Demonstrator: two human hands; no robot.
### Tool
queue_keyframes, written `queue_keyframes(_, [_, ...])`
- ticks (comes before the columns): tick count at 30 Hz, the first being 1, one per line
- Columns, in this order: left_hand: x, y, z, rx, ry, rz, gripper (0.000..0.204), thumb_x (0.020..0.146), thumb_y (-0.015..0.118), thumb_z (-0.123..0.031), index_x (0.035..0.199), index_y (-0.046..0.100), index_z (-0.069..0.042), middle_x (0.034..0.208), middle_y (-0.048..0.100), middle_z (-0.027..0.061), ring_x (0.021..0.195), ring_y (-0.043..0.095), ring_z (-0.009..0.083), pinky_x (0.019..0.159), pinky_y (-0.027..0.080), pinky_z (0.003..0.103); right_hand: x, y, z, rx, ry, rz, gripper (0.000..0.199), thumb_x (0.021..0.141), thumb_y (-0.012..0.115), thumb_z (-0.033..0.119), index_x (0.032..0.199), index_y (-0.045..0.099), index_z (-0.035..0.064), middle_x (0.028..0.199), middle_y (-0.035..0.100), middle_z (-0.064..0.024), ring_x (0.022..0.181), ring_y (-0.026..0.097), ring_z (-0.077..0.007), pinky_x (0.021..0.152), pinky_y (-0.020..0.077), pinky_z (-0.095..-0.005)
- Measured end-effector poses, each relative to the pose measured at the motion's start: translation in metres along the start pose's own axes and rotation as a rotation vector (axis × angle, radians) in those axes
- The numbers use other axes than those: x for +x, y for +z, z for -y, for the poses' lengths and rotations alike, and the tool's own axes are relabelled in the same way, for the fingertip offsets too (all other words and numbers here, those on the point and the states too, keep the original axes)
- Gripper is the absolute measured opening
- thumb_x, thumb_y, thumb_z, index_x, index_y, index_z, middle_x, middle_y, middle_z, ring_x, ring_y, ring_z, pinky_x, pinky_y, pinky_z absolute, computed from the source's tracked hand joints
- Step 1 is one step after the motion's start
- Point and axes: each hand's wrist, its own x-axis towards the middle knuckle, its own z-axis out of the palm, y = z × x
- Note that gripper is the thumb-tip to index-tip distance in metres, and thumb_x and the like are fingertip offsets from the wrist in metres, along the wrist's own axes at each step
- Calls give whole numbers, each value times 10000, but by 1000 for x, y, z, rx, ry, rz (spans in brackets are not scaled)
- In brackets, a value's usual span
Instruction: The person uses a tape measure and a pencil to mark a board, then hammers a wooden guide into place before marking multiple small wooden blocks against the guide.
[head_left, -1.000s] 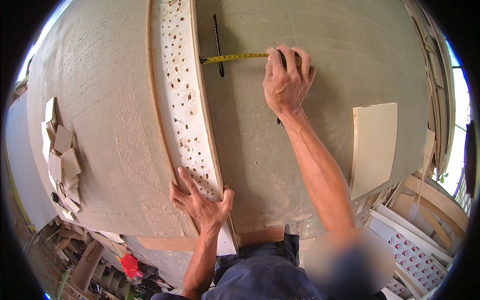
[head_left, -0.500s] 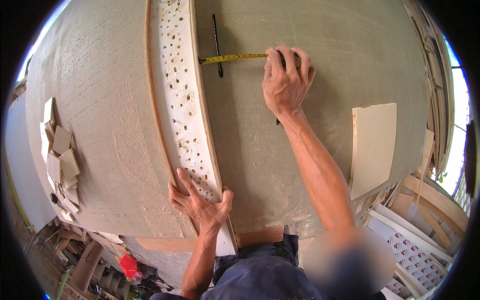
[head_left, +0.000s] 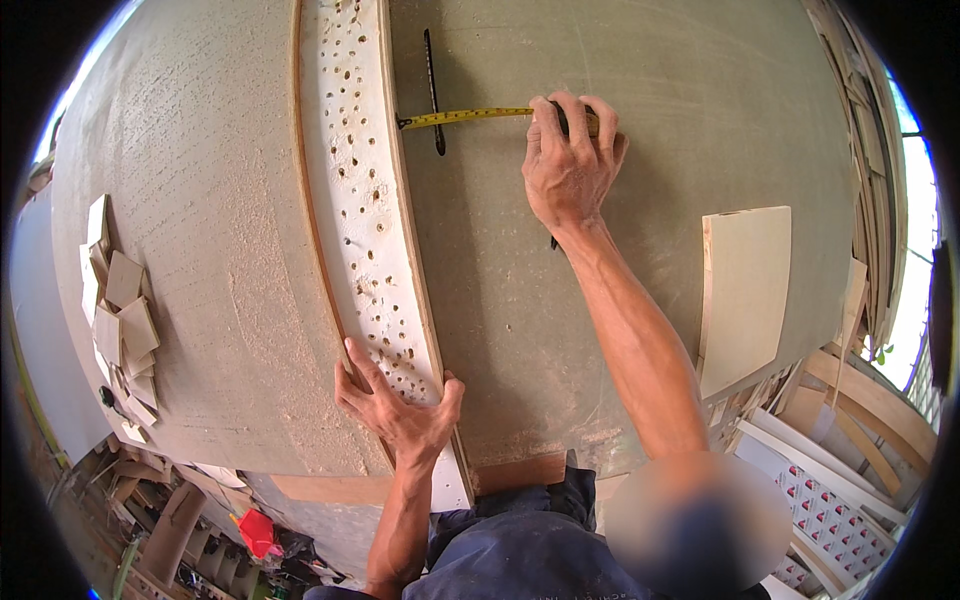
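Sawdust (head_left: 265, 265) speckles a broad grey-green table (head_left: 510, 270), with wooden offcuts (head_left: 835, 385) heaped beyond its right near corner and a red object (head_left: 257, 533) below its near edge. Running from the far edge to the near one is a long white board (head_left: 382, 235), pitted with small holes. Near the table's near edge the left hand (head_left: 400, 412) is clamped across this board, thumb at its right side, fingers toward its left. Farther up, the right hand (head_left: 575, 165) is closed around a tape measure (head_left: 475, 115); its yellow blade reaches left to the board's right side, crossing a slim black tool (head_left: 430, 70). Small pale tiles (head_left: 123, 310) lie piled by the table's left edge, and a cream panel (head_left: 745, 295) rests near the right edge.
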Motion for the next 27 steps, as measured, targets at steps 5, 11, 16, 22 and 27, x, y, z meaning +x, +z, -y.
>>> queue_keyframes(5, [2, -3, -2, -36, -14, -2, 1206, 540, 777, -276, 1588, 229, -43, 1404, 343, 298, 1331, 309, 438, 1058, 291, 635, 2, 0, 0, 3, 6, -4, 215, 816, 756, 119, 1015, 683, 155, 1118, 618, 23, 1140, 499, -276, 774, 408, -479])
queue_keyframes(11, [3, -5, -4, -24, -50, 12, 1215, 527, 783, -290, 1584, 237, -40, 1384, 353, 294, 1331, 309, 438, 1056, 296, 630, 2, -2, 1, 10, 4, -13, 205, 820, 752, 113, 1011, 686, 145, 1105, 621, 17, 1127, 508, -275, 774, 406, -477])
queue_keyframes(16, [3, -4, -2, -26, -56, 18, 1213, 515, 786, -311, 1575, 263, -38, 1372, 351, 295, 1332, 308, 443, 1046, 299, 644, 1, -1, 0, 15, 2, -11, 196, 830, 745, 116, 1015, 685, 140, 1102, 622, 18, 1122, 509, -277, 768, 400, -474])
queue_keyframes(22, [3, -3, 0, -35, -48, 13, 1199, 519, 789, -325, 1569, 283, -43, 1360, 346, 289, 1334, 305, 444, 1030, 308, 662, 1, -2, 0, 16, 2, -5, 192, 836, 739, 115, 1019, 689, 138, 1100, 623, 21, 1124, 507, -277, 765, 402, -473])
queue_keyframes(27, [2, -3, 2, -11, -56, 44, 1195, 532, 798, -341, 1572, 283, -57, 1356, 344, 289, 1340, 301, 449, 1034, 311, 667, -1, 0, -1, 16, -6, -11, 210, 829, 750, 113, 1028, 691, 139, 1104, 625, 26, 1133, 506, -274, 777, 410, -481])
